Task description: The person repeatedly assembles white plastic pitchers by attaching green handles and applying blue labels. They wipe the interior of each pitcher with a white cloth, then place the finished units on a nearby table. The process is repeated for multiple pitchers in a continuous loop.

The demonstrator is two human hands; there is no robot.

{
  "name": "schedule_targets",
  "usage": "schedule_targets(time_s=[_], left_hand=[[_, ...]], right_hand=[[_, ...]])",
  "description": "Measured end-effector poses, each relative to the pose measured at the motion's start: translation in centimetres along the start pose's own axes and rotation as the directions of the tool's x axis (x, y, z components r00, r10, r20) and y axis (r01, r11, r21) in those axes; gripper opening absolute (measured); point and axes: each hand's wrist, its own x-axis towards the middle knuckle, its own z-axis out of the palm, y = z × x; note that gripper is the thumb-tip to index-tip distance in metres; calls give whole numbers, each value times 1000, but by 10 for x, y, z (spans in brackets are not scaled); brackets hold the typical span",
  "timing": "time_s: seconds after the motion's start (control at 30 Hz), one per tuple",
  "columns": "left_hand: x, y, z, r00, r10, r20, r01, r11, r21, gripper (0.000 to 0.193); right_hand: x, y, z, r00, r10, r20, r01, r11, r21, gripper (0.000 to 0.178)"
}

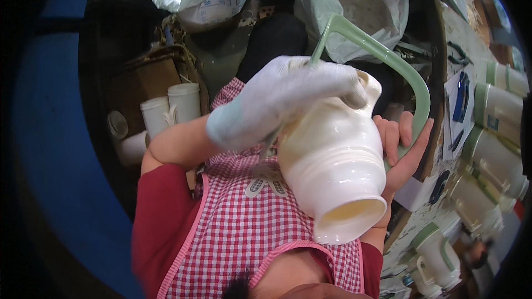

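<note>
A glossy cream jug [335, 158] is held tilted in front of my chest, its spouted mouth toward me. My left hand [302, 91], in a white glove with a pale blue cuff, lies across the jug's far end with its fingers curled onto the surface near the knobbed edge. A pale green curved handle [402, 63] arches beyond the jug and down its right side. My bare right hand [407, 144] grips the handle's lower part between thumb and fingers, close against the jug. Whether the handle is joined to the jug is hidden.
Several cream jugs with green parts [499, 111] stand on the bench [407, 230] at right, beside dark-handled tools [461, 97]. Two plastic-lined containers [213, 0] [382, 0] are ahead. White cups [184, 101] and a cardboard box [147, 86] are at left.
</note>
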Motion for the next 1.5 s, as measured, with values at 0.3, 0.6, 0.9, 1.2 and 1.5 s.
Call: schedule_targets(time_s=[0.3,0.6,0.9,1.2,1.5], left_hand=[[2,-34,-3,985,167,-45,-153,961,232,28],[3,-13,-12,721,688,86,-526,462,715,32],[57,24,-88,499,860,111,-317,62,946,27],[-133,-134,-298,725,-213,-655,627,-188,756,59],[-288,-243,-316,740,-276,-614,525,-334,783,91]], right_hand=[[0,3,-3,997,18,-69,-26,994,-109,52],[3,2,10,833,-287,474,520,700,-490,44],[78,-43,-37,888,-269,373,459,576,-677,46],[-163,-382,-317,316,-946,68,-581,-250,-774,54],[-79,-530,-378,215,-976,23,-975,-213,66,67]])
